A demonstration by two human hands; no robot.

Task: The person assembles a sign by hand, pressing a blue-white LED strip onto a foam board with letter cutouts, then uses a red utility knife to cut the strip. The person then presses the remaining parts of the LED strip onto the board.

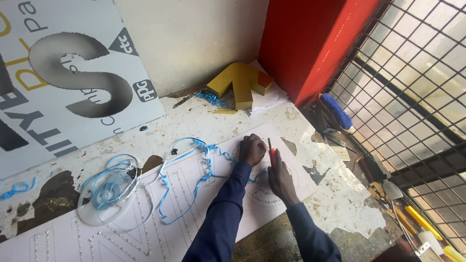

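On the worn, paint-flaked workbench (335,204), a long white panel (160,218) with routed letter outlines is lying flat, running from near left toward centre. Left hand (252,149) is pressing down on the panel's far edge as a closed fist, knuckles up; can't tell if anything is inside it. Right hand (280,177) is sitting just right of it, fingers curled around a red-handled cutter (272,154) whose tip is pointing away, toward the far side, over a round routed outline (269,187). Both hands are nearly touching, dark blue sleeves (223,213) coming in from the near edge. Blue plastic strip (194,165) is trailing in loose curls from the fist leftward across the panel, ending in a tangle sitting in a clear round piece (104,196) at left. Far side: a yellow 3D letter (238,82) is lying on papers by the wall, well apart from the hands. A printed signboard (73,77) is leaning at far left. A red post (310,43) and wire mesh (412,73) are closing off the right; a blue brush (336,110) and yellow-handled tools (412,213) are lying along the mesh.
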